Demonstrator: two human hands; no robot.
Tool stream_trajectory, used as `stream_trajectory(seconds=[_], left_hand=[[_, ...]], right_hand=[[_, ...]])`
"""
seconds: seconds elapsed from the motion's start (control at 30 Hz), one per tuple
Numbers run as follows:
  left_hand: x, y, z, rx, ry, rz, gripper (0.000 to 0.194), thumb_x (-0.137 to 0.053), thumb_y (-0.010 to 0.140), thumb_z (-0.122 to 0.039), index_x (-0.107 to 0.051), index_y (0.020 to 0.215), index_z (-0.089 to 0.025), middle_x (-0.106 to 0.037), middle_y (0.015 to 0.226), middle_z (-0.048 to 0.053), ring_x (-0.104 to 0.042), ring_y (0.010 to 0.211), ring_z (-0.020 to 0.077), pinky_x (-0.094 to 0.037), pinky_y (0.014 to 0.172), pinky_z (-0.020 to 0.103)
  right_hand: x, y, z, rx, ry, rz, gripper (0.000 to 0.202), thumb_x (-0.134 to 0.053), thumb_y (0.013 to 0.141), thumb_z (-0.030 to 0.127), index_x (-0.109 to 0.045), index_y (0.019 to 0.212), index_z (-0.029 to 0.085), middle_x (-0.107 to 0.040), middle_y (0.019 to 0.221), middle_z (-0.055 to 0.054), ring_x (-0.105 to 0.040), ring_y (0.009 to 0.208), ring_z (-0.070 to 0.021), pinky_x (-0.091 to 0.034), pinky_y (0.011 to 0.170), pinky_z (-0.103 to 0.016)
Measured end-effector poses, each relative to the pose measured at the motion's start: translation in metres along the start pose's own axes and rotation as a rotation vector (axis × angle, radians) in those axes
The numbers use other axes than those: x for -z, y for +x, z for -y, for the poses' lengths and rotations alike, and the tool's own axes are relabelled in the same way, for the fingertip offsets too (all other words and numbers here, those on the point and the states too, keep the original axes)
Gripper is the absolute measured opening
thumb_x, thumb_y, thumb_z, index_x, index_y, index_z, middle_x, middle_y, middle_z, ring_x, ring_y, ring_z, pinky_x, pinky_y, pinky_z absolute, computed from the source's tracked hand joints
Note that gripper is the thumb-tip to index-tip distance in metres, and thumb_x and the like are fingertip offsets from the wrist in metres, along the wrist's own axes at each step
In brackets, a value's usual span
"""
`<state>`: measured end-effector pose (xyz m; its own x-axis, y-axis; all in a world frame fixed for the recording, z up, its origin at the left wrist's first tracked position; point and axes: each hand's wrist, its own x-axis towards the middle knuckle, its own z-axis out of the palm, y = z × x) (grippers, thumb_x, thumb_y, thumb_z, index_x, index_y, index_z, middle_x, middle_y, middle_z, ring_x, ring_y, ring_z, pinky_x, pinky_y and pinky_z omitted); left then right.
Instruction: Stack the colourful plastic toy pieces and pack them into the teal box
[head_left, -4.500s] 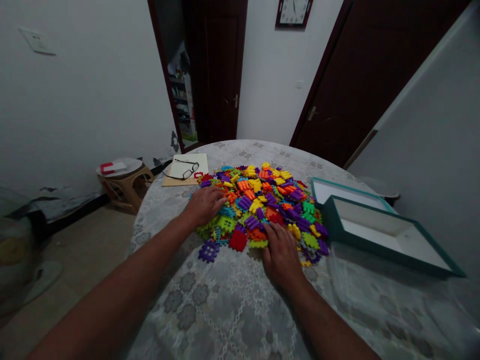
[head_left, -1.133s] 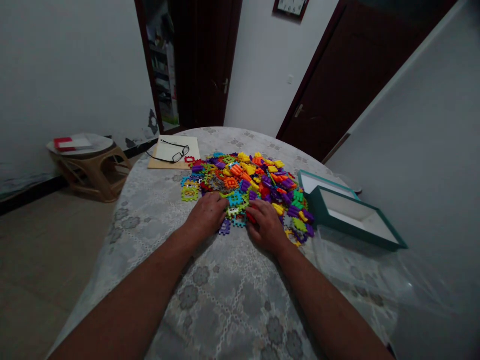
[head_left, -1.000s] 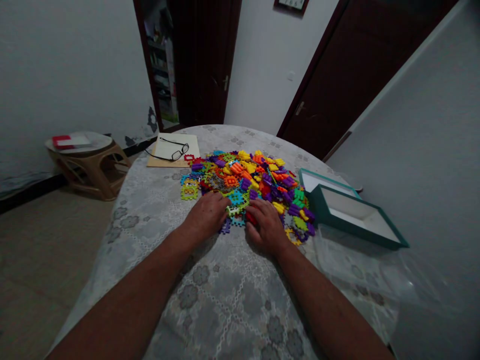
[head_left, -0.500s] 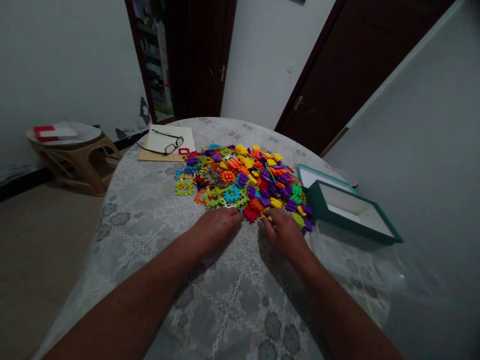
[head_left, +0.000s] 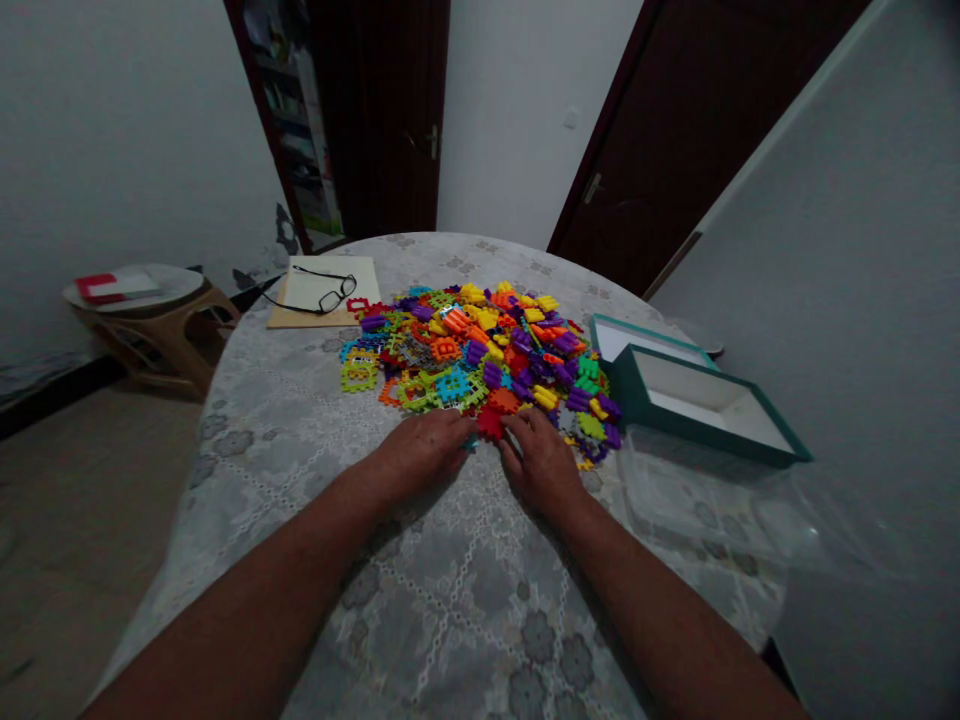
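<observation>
A heap of colourful plastic building pieces (head_left: 480,350) lies on the patterned tablecloth (head_left: 442,610). At its near edge is a red piece (head_left: 490,423), between my two hands. My left hand (head_left: 435,448) has its fingers closed at a small blue piece (head_left: 471,441), mostly hidden by the fingertips. My right hand (head_left: 541,455) rests at the right side of the red piece, fingertips touching it; the fingers are bent and slightly apart, and nothing shows held in them.
An open green box (head_left: 709,405) and its lid (head_left: 652,338) stand right of the heap, with clear plastic packaging (head_left: 675,490) nearer me. Black glasses (head_left: 330,298) lie on a pad (head_left: 364,272) at the back left. A stool (head_left: 169,320) stands beyond the table.
My right hand has moved left to the red piece and away from a yellow piece. A blue piece now shows at my left fingertips. The view has shifted slightly.
</observation>
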<state>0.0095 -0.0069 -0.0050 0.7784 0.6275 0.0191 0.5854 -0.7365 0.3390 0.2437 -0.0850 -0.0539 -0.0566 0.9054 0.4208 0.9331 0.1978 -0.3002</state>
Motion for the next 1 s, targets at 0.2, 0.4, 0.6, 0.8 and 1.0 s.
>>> stream_trajectory(seconds=[0.2, 0.4, 0.6, 0.8, 1.0], left_hand=[[0.001, -0.003, 0.006, -0.083, -0.152, -0.089, 0.048, -0.059, 0.103, -0.021, -0.063, 0.15, -0.026, -0.074, 0.142, 0.011, -0.071, 0.129, 0.0273, -0.056, 0.115, 0.043], [0.004, -0.006, 0.012, -0.07, -0.176, -0.112, 0.042, -0.057, 0.103, -0.019, -0.066, 0.143, -0.026, -0.074, 0.134, 0.011, -0.071, 0.123, 0.0272, -0.058, 0.111, 0.044], [0.008, -0.005, 0.008, -0.086, -0.201, -0.106, 0.018, -0.058, 0.104, -0.021, -0.071, 0.116, -0.024, -0.074, 0.112, 0.006, -0.069, 0.102, 0.0226, -0.056, 0.095, 0.037], [0.002, -0.003, -0.006, -0.015, -0.292, -0.103, 0.007, -0.061, 0.099, -0.019, -0.062, 0.103, -0.025, -0.071, 0.1, 0.003, -0.065, 0.091, 0.0211, -0.048, 0.083, 0.034], [-0.005, -0.003, -0.001, -0.043, -0.345, -0.093, 0.027, -0.063, 0.1, -0.021, -0.064, 0.127, -0.025, -0.072, 0.105, 0.004, -0.067, 0.098, 0.0239, -0.049, 0.088, 0.035]], right_hand=[[0.002, 0.001, 0.005, 0.004, -0.035, 0.024, 0.028, -0.074, 0.106, 0.035, -0.075, 0.131, 0.023, -0.07, 0.129, -0.015, -0.068, 0.112, -0.03, -0.059, 0.094, -0.04], [-0.003, 0.005, 0.006, 0.008, -0.124, 0.029, 0.019, -0.062, 0.114, 0.034, -0.078, 0.111, 0.024, -0.071, 0.117, -0.011, -0.068, 0.094, -0.0237, -0.056, 0.079, -0.032], [0.009, 0.004, 0.006, 0.0, 0.085, -0.166, 0.03, -0.045, 0.118, 0.029, -0.075, 0.119, 0.022, -0.073, 0.12, -0.012, -0.071, 0.106, -0.0248, -0.058, 0.09, -0.035], [0.025, -0.006, 0.009, 0.103, 0.234, -0.064, 0.029, -0.046, 0.118, 0.027, -0.072, 0.107, 0.022, -0.073, 0.097, -0.007, -0.069, 0.091, -0.0227, -0.053, 0.083, -0.034], [0.027, -0.008, 0.012, 0.227, 0.313, 0.102, 0.026, -0.046, 0.118, 0.027, -0.07, 0.109, 0.021, -0.073, 0.097, -0.007, -0.069, 0.089, -0.0218, -0.052, 0.082, -0.033]])
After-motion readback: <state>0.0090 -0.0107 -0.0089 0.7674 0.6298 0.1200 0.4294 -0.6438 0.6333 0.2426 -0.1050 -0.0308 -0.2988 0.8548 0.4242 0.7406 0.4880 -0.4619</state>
